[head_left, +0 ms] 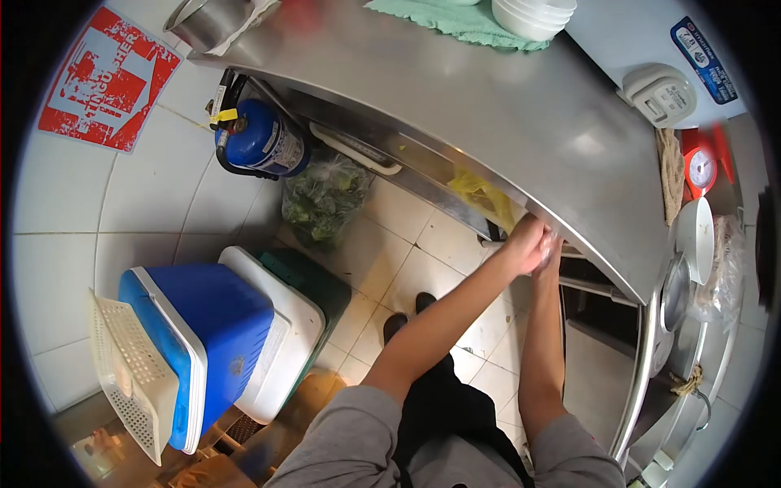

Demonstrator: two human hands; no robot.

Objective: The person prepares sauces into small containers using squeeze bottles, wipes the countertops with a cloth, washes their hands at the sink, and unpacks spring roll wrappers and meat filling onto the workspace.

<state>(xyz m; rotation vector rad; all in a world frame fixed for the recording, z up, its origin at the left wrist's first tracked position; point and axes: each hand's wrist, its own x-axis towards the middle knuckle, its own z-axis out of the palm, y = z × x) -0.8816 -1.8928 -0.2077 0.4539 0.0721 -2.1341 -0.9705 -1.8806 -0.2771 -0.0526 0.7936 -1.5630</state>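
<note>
My left hand [529,243] is closed at the front edge of the steel counter [480,106], its fingers curled in against my other hand. My right hand [553,250] meets it there, partly hidden by the left hand and the counter edge. A shiny, clear patch shows between them, perhaps thin plastic, too small to make out. Just left of my hands, a yellow plastic bag [486,198] sits in the opening under the countertop.
A blue fire extinguisher [262,138] stands by the wall, above a clear bag of green vegetables [325,199]. Blue cooler box [215,333], white box [285,342] and perforated basket [134,374] are at left. White bowls [533,16] and a red scale [700,167] lie beyond.
</note>
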